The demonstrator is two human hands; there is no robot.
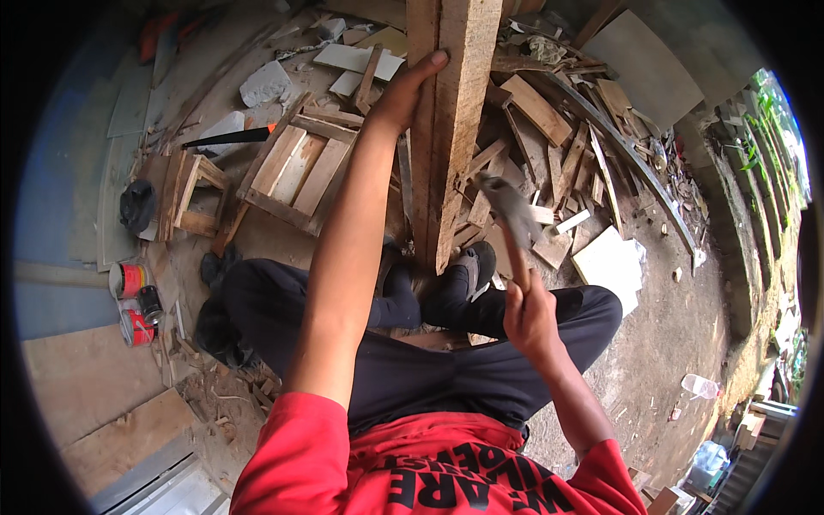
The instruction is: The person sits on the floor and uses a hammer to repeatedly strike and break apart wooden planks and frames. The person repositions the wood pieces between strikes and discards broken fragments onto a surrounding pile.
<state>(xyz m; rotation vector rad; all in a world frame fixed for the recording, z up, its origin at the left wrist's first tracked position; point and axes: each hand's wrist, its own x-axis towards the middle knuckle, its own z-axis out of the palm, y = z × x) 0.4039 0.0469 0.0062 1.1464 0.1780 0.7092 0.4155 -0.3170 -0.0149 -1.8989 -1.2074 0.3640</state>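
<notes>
A long, rough wooden beam [451, 129] rises between my feet and runs past the top edge of the head view. My left hand [402, 99] grips its left side high up, with a finger or thumb laid across the face. In my right hand [534, 319] is a hammer [518, 249], held by its wooden handle. Motion smears the hammer's head, which is close to the beam's right side, by a dark spot; whether they touch I cannot tell. My dark shoe [477, 264] stands beside the beam's lower end.
Scrap boards [536, 112] lie heaped at the far right. To the left are a small wooden frame [300, 167] and a saw [232, 137] with a dark blade. Red cans [136, 326] stand near the left wall, and a plastic bottle [701, 386] lies at right.
</notes>
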